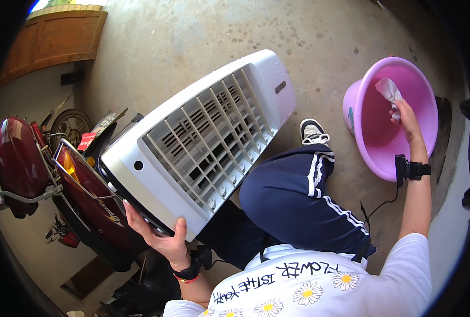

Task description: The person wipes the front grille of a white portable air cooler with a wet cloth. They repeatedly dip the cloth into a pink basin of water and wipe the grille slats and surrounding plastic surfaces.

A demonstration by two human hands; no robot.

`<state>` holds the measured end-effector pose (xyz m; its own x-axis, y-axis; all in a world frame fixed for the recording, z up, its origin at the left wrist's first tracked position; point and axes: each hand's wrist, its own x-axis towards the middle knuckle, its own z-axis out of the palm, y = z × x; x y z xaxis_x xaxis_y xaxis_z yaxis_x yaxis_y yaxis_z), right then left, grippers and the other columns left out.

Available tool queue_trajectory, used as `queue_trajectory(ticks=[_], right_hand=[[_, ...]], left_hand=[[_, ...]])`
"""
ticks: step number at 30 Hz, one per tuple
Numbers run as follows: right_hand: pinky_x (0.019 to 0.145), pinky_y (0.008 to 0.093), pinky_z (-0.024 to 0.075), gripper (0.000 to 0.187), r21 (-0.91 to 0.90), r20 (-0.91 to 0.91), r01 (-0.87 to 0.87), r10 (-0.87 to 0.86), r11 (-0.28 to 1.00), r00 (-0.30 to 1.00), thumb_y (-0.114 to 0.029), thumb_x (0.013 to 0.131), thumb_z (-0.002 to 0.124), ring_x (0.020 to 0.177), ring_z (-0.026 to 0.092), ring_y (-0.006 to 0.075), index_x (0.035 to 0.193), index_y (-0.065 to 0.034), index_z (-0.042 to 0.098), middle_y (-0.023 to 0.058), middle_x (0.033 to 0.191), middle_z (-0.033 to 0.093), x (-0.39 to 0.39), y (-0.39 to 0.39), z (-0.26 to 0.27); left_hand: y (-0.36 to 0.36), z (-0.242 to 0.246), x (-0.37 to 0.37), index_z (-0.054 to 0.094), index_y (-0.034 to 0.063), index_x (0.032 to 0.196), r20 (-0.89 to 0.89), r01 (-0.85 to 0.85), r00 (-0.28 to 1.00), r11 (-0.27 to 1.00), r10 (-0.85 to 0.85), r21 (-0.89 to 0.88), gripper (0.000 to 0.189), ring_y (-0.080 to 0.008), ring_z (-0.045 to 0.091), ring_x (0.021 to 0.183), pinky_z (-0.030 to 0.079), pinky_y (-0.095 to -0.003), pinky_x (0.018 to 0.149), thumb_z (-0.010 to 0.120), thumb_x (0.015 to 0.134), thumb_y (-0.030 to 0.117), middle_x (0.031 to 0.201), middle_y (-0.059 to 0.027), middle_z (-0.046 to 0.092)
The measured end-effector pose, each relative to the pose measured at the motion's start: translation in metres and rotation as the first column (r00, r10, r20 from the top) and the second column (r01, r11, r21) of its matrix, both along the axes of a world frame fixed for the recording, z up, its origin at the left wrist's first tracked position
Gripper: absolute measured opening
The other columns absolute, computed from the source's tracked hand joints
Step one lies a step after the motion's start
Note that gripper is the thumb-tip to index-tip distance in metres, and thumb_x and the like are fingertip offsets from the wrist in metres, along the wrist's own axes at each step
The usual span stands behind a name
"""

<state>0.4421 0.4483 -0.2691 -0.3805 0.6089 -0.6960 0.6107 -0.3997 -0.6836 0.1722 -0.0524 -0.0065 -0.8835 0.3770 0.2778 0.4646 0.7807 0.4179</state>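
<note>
A white portable air cooler (203, 138) with a louvred front grille (215, 134) stands tilted in front of my bent leg. My left hand (163, 237) grips its near end, thumb on the white front and fingers along the dark control-panel edge. Off to the right, my right hand (407, 119) holds a crumpled, wet-looking white cloth (389, 90) over the mouth of a pink plastic bucket (363, 130). The bucket leans, its opening turned towards me; whether water lies inside cannot be made out.
A dark red motorcycle (96, 214) stands close on the left, its metal rack near the cooler. Behind it is a wheel (71, 126). A wooden door panel (56, 39) is at the upper left. The concrete floor (179, 35) shows dark wet spots. A cable (389, 201) hangs from my right wrist strap.
</note>
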Motion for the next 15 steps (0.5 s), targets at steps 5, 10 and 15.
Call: queue_trajectory(ticks=[5, 10, 15], right_hand=[[0.097, 0.0388, 0.0463, 0.053, 0.126, 0.716, -0.693, 0.419, 0.710, 0.559, -0.045, 0.096, 0.046, 0.120, 0.056, 0.0288, 0.141, -0.0168, 0.046, 0.0108, 0.134, 0.055, 0.034, 0.019, -0.152], [0.098, 0.0484, 0.0395, 0.037, 0.058, 0.620, -0.596, 0.440, 0.801, 0.650, -0.027, 0.094, 0.047, 0.117, 0.056, 0.0272, 0.129, -0.0203, 0.058, 0.0142, 0.130, 0.058, 0.021, -0.021, -0.204], [0.088, 0.0368, 0.0498, 0.030, 0.090, 0.483, -0.565, 0.460, 0.820, 0.745, -0.013, 0.093, 0.048, 0.106, 0.064, 0.0221, 0.116, -0.0110, 0.068, 0.0102, 0.116, 0.069, 0.019, -0.016, -0.225]], left_hand=[[0.000, -0.001, -0.004, 0.029, 0.0038, 0.151, 0.014, -0.034, 0.999, 0.999, 0.033, 0.019, 0.108, -0.0291, 0.034, 0.135, 0.026, -0.0449, 0.111, 0.081, 0.065, 0.044, 0.145, -0.0150, 0.034], [0.002, 0.001, -0.008, 0.029, 0.0050, 0.151, 0.017, -0.066, 0.998, 0.998, 0.067, -0.011, 0.108, -0.0283, 0.034, 0.134, 0.027, -0.0442, 0.111, 0.081, 0.065, 0.045, 0.143, -0.0146, 0.034], [0.011, 0.003, -0.013, 0.029, 0.0062, 0.151, 0.043, -0.074, 0.996, 0.997, 0.074, -0.005, 0.108, -0.0277, 0.036, 0.132, 0.027, -0.0437, 0.110, 0.080, 0.064, 0.044, 0.142, -0.0144, 0.034]])
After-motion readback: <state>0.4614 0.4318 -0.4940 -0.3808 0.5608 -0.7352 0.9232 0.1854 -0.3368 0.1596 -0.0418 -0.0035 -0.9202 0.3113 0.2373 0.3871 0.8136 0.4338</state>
